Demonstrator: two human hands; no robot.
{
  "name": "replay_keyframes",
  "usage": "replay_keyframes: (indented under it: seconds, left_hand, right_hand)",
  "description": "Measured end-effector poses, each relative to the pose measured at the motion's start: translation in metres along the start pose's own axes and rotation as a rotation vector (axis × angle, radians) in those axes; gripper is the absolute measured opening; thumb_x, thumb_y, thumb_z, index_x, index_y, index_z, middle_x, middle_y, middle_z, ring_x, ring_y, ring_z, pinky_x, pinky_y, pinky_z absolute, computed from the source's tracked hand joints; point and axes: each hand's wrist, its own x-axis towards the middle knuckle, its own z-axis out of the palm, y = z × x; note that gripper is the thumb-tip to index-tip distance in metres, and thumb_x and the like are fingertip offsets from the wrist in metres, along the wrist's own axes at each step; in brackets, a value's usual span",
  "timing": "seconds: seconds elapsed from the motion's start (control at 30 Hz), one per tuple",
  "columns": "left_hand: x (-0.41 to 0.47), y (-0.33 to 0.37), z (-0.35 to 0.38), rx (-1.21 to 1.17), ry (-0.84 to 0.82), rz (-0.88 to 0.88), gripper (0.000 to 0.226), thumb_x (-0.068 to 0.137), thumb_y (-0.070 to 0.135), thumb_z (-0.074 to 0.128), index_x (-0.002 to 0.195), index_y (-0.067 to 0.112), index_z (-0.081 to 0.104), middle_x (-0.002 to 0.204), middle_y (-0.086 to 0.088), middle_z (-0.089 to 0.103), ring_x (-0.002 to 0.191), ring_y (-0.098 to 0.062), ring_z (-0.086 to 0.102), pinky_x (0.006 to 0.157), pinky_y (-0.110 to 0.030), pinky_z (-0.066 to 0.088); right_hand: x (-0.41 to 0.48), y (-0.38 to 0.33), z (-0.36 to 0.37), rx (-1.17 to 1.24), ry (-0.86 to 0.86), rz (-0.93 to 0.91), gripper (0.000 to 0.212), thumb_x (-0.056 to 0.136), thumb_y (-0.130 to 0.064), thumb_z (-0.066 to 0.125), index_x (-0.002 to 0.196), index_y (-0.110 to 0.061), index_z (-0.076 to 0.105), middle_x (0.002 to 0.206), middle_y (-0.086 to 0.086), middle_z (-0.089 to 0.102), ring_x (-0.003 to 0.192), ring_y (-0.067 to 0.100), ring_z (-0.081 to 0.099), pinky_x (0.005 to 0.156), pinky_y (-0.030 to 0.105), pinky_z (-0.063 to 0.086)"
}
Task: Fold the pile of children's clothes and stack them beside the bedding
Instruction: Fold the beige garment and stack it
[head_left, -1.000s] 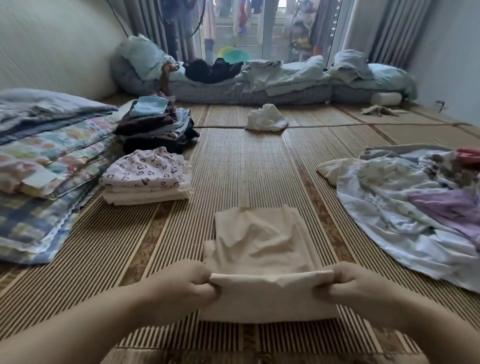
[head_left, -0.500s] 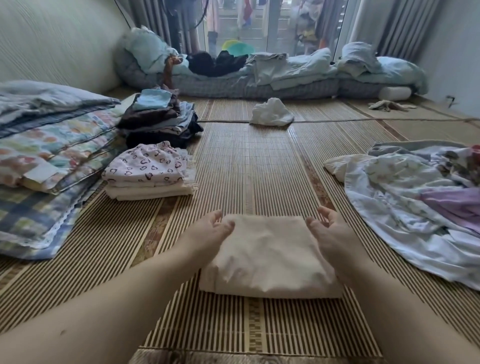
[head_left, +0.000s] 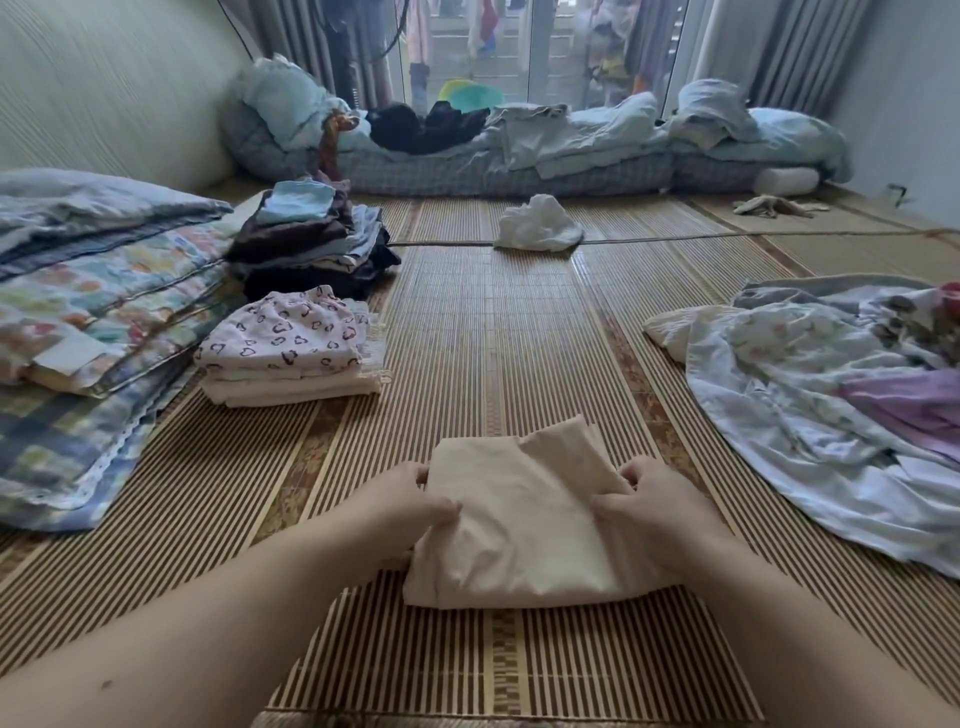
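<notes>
A folded cream garment lies on the striped mat in front of me, its far corner lifted. My left hand grips its left side and my right hand grips its right side, thumbs on top and fingers curled under. A stack of folded light clothes topped by a heart-print piece sits to the left, beside the folded bedding. Behind it stands a darker folded stack. The unfolded pile of clothes spreads on the right.
A crumpled white cloth lies in the middle of the mat further back. A mattress with rumpled blue bedding runs along the far window. A small rag lies at the far right.
The near half of the cream garment was folded forward over the far half. My hands then shifted to its sides and now grip it, lifting the far edge.
</notes>
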Motion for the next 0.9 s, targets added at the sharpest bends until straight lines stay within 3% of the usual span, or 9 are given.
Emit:
replay_keyframes:
  seconds: [0.07,0.17,0.23,0.37,0.47,0.53,0.6,0.77,0.9]
  left_hand:
    - [-0.002,-0.002,-0.001,-0.168,-0.079,-0.047,0.046,0.087,0.013,0.065,0.128,0.027,0.047,0.116,-0.003,0.064,0.091,-0.021,0.071,0.078,-0.045,0.059]
    - [-0.001,-0.002,0.001,-0.122,-0.069,0.043,0.101,0.079,0.007,0.073,0.149,0.046,0.011,0.155,-0.007,0.027,0.123,-0.032,0.052,0.098,-0.050,0.048]
    - [-0.002,0.000,0.003,-0.110,-0.119,0.113,0.112,0.074,0.002,0.075,0.148,0.051,0.007,0.159,-0.008,0.012,0.124,-0.031,0.051,0.102,-0.048,0.046]
    - [-0.005,0.001,0.017,0.196,-0.078,0.108,0.081,0.075,0.017,0.076,0.144,0.037,0.036,0.146,0.001,0.040,0.110,-0.014,0.055,0.094,-0.033,0.050]
    - [-0.007,0.002,0.020,0.254,0.081,0.088,0.057,0.079,0.029,0.073,0.130,0.031,0.049,0.118,0.009,0.054,0.087,-0.003,0.055,0.067,-0.021,0.050]
    - [-0.007,0.001,0.014,0.156,0.028,0.024,0.054,0.077,0.025,0.075,0.125,0.027,0.051,0.112,0.008,0.053,0.093,-0.009,0.056,0.076,-0.028,0.052]
    - [-0.009,-0.001,0.007,0.015,-0.095,-0.044,0.059,0.075,0.016,0.076,0.127,0.026,0.050,0.129,0.000,0.051,0.106,-0.017,0.052,0.090,-0.037,0.051]
    - [-0.015,0.004,0.006,-0.333,-0.376,-0.176,0.085,0.078,0.015,0.072,0.145,0.042,0.029,0.121,-0.003,0.051,0.105,-0.021,0.064,0.085,-0.037,0.057]
    - [-0.011,0.000,0.014,-0.108,-0.258,0.043,0.077,0.077,0.018,0.070,0.144,0.037,0.037,0.132,0.005,0.045,0.112,-0.015,0.055,0.095,-0.032,0.052]
  right_hand:
    - [-0.001,0.001,0.002,0.120,0.005,0.006,0.044,0.083,-0.027,0.068,0.122,-0.020,0.050,0.106,-0.002,0.059,0.086,0.011,0.057,0.062,0.025,0.042]
    - [-0.005,0.002,0.002,0.188,0.011,-0.063,0.080,0.084,-0.016,0.067,0.149,-0.032,0.023,0.142,0.003,0.046,0.116,0.020,0.052,0.088,0.030,0.045]
    - [-0.006,0.003,0.002,0.218,-0.031,-0.131,0.078,0.085,-0.006,0.060,0.147,-0.042,0.027,0.144,-0.002,0.045,0.106,0.010,0.053,0.076,0.016,0.042]
    - [-0.005,0.010,0.003,0.307,-0.143,-0.117,0.044,0.090,-0.003,0.053,0.124,-0.030,0.061,0.121,-0.013,0.055,0.093,-0.004,0.052,0.063,0.010,0.039]
    - [-0.002,0.014,0.006,0.337,-0.121,-0.099,0.037,0.090,-0.005,0.055,0.116,-0.029,0.066,0.110,-0.015,0.055,0.093,-0.004,0.053,0.060,0.009,0.041]
    - [-0.001,0.017,0.008,0.368,-0.119,-0.081,0.036,0.089,-0.003,0.056,0.109,-0.031,0.068,0.114,-0.011,0.057,0.093,-0.001,0.056,0.056,0.007,0.043]
    - [-0.001,0.019,0.009,0.402,-0.121,-0.072,0.036,0.087,0.000,0.058,0.099,-0.032,0.070,0.116,-0.007,0.060,0.092,0.003,0.060,0.054,0.005,0.044]
    - [0.001,0.020,0.007,0.390,-0.124,-0.066,0.043,0.080,0.011,0.058,0.102,-0.022,0.073,0.107,-0.004,0.064,0.084,-0.001,0.060,0.054,0.005,0.042]
    - [-0.002,0.015,0.002,0.389,-0.162,-0.075,0.044,0.077,0.013,0.060,0.100,-0.022,0.074,0.119,0.002,0.065,0.099,0.010,0.061,0.076,0.012,0.043]
